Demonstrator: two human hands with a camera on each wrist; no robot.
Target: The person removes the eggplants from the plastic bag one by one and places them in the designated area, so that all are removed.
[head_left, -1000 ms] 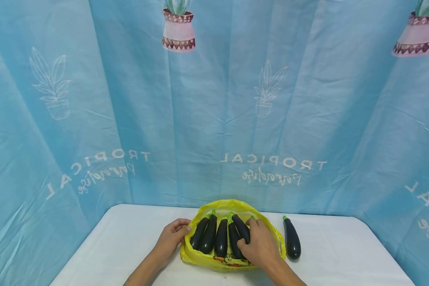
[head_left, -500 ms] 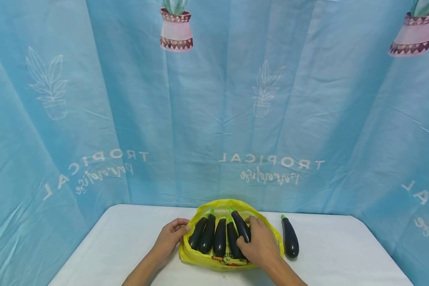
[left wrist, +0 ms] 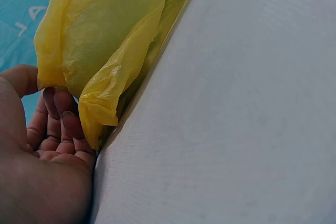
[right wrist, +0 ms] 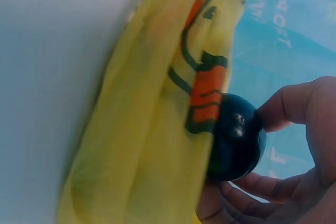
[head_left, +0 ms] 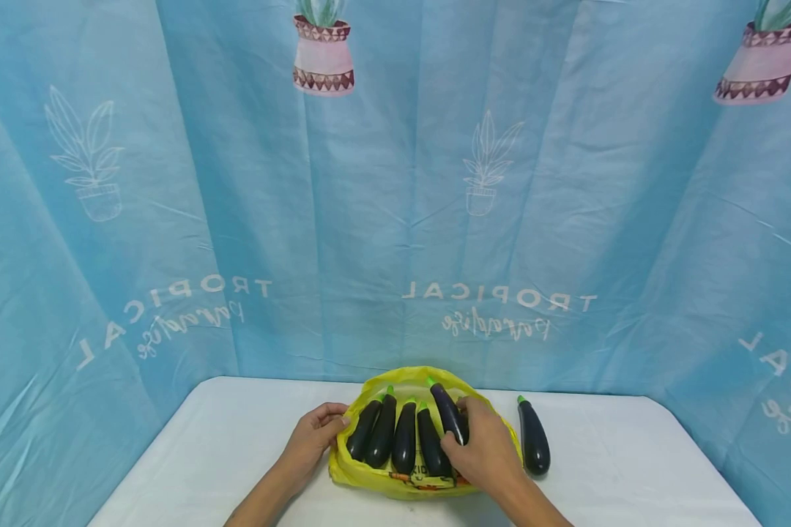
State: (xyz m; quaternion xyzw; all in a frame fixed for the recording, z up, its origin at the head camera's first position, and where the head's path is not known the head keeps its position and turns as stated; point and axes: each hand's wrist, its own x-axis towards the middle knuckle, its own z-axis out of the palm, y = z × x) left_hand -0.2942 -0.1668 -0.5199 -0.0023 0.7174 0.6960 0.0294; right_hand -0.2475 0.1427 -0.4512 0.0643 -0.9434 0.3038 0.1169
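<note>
A yellow plastic bag (head_left: pixel 362 479) lies on its side with its mouth spread, several dark eggplants (head_left: pixel 405 439) in a row inside. My left hand (head_left: pixel 311 439) pinches the bag's left rim; the left wrist view shows the thumb on the plastic (left wrist: pixel 100 45) and the fingers curled behind it. With my right hand (head_left: pixel 486 446) I grip one eggplant (head_left: pixel 447 410) at the bag's right side, its green stem pointing away. In the right wrist view the rounded end of that eggplant (right wrist: pixel 239 137) sits between thumb and fingers, beside the printed bag wall (right wrist: pixel 142 129).
Another eggplant (head_left: pixel 534 438) lies on the white table (head_left: pixel 606 454) just right of the bag. A blue printed curtain (head_left: pixel 369 219) hangs behind the table and along both sides.
The eggplant in my right hand has risen and slid slightly away and to the right, over its neighbours. The left hand keeps its hold on the rim. The head view has shifted slightly.
</note>
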